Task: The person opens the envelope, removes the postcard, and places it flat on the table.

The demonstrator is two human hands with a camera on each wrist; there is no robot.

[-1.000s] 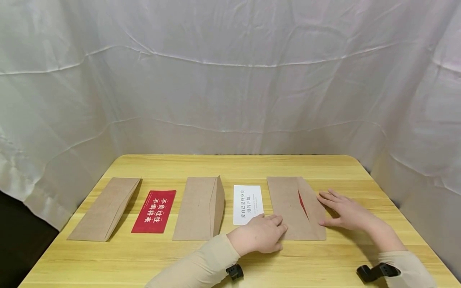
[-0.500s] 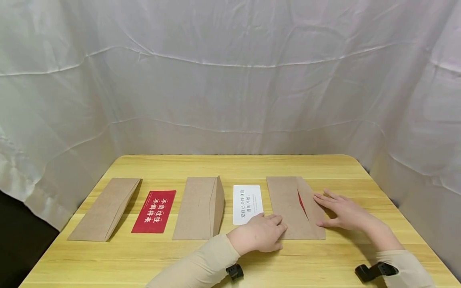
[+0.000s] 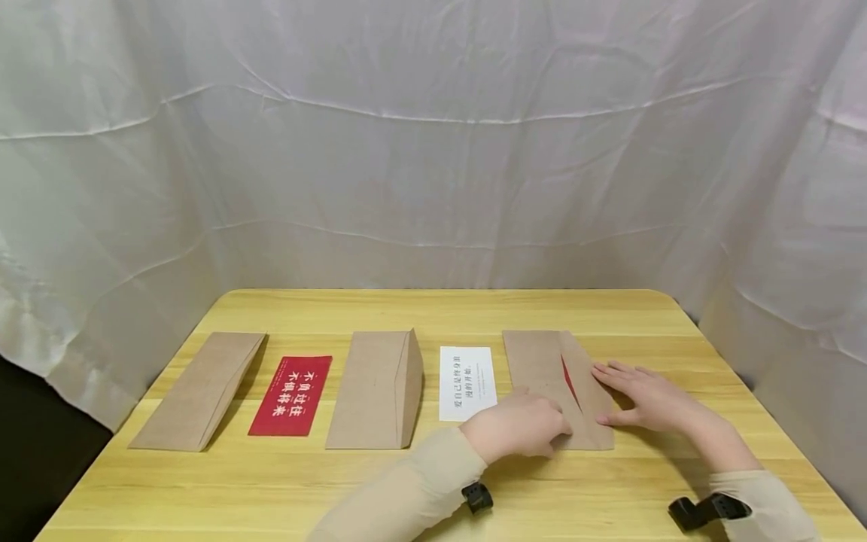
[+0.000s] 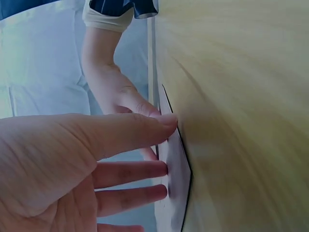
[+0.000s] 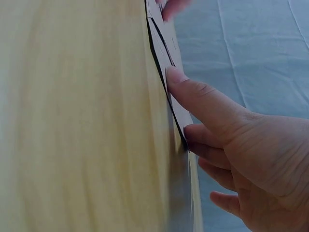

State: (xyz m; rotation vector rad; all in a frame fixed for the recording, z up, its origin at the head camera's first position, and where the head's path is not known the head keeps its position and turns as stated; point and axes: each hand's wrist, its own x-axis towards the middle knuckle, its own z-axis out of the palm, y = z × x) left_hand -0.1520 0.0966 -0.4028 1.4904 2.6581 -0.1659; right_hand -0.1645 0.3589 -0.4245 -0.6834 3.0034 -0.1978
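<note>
On the right of the table lies a brown paper envelope (image 3: 538,365) with its flap (image 3: 588,388) unfolded to the right. A red card (image 3: 569,380) shows through the slit of its mouth. My left hand (image 3: 520,425) is over the envelope's lower left part, thumb and fingers (image 4: 130,175) extended; whether every fingertip touches the paper is hard to tell. My right hand (image 3: 646,399) rests at the flap's right edge, its thumb (image 5: 177,76) on the paper and the other fingers spread along the edge.
Left of that envelope lies a white card (image 3: 467,382) with printed characters. Farther left are a second brown envelope (image 3: 369,388), its flap raised, a red card (image 3: 291,395) with white characters, and a third brown envelope (image 3: 196,391). White cloth (image 3: 433,188) hangs behind the table.
My left hand has shifted right, from the envelope's left edge to farther over its body. The right hand has moved slightly left along the flap. The envelopes and cards stay in place.
</note>
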